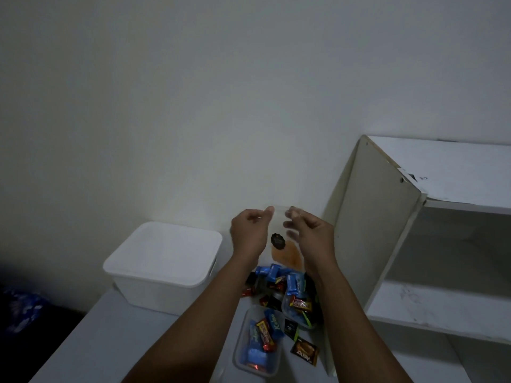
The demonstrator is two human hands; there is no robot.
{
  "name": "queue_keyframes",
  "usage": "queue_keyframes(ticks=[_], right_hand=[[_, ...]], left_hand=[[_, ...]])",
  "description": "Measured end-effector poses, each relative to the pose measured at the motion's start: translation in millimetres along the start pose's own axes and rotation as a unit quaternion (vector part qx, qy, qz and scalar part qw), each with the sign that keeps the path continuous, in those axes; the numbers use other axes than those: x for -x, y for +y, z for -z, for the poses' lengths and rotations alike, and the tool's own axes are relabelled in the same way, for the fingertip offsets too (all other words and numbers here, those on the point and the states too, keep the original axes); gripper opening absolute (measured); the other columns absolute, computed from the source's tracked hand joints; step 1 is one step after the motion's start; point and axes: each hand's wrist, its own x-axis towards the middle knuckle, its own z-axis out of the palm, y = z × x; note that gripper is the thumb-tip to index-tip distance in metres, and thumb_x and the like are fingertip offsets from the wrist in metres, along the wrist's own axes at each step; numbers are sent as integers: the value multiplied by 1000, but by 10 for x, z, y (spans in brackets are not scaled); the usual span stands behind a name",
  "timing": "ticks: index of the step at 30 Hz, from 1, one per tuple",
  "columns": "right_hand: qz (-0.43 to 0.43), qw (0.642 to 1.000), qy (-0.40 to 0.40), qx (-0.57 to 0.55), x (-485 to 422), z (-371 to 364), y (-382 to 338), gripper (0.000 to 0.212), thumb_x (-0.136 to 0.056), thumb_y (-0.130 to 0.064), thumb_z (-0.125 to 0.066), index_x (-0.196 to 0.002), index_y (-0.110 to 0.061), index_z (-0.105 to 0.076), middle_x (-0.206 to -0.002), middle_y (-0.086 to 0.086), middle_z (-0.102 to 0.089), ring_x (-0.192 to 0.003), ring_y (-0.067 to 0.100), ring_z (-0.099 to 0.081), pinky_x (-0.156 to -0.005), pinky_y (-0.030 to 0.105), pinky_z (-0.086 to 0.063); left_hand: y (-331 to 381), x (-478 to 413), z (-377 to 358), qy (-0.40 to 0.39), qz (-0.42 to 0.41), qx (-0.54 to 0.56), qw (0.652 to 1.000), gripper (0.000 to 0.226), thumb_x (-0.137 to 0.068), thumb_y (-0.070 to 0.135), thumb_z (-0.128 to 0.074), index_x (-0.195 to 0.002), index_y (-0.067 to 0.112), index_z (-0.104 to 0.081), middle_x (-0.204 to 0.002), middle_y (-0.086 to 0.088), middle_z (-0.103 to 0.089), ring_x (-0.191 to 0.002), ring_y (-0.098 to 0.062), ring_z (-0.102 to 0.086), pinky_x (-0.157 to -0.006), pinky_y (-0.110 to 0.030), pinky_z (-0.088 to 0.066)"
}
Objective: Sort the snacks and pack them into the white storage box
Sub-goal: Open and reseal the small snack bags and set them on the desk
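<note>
both hands are raised above the grey counter (116,327), with a thin clear plastic bag (279,221) hanging between them; the left hand (250,233) pinches one top corner of the bag between thumb and forefinger; the right hand (311,234) grips the other corner, its fingers blurred; the bag is almost see-through, with a dark round ridged piece (278,241) inside it and an orange patch (286,257) at its bottom; below the wrists a loose heap of blue, red and black wrapped snacks (273,281) lies on the counter; nearer the camera a clear rectangular tub (255,372) holds more wrappers; the white rectangular plastic storage box (149,294) stands left of the hands, well apart from the bag, near the wall.
</note>
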Motion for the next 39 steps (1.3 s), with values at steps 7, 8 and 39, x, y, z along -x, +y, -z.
queue_keyframes(ticks=[7, 8, 39], right_hand=[[-10, 997, -75, 17, 66, 30, 23, 24, -97, -26, -60, -99, -8, -76, -96, 8, -77, -95, 20, -73, -83, 31, -59], [-18, 997, -70, 13, 65, 30, 8, 29, -98, -31, -57, -100, -8, -75, -95, 9, -77, -93, 20, -74, -80, 30, -59], [-18, 991, -59, 115, -34, 45, 56, 23, -97, -17, -59, -89, 4, -65, -74, 12, -67, -66, 23, -73, -63, 39, -61]], left_hand=[[50, 99, -44, -119, 111, 131, 978, 32, -91, 37, -67, -97, 7, -72, -95, -11, -76, -91, -28, -73, -75, -45, -62], [25, 94, -38, -122, 102, 118, 980, 30, -90, 36, -68, -95, 7, -73, -93, -10, -76, -92, -27, -72, -76, -45, -62], [-172, 83, 57, -163, -15, -16, 986, 16, -91, 24, -66, -85, 10, -73, -79, -2, -72, -76, -14, -68, -74, -39, -57]])
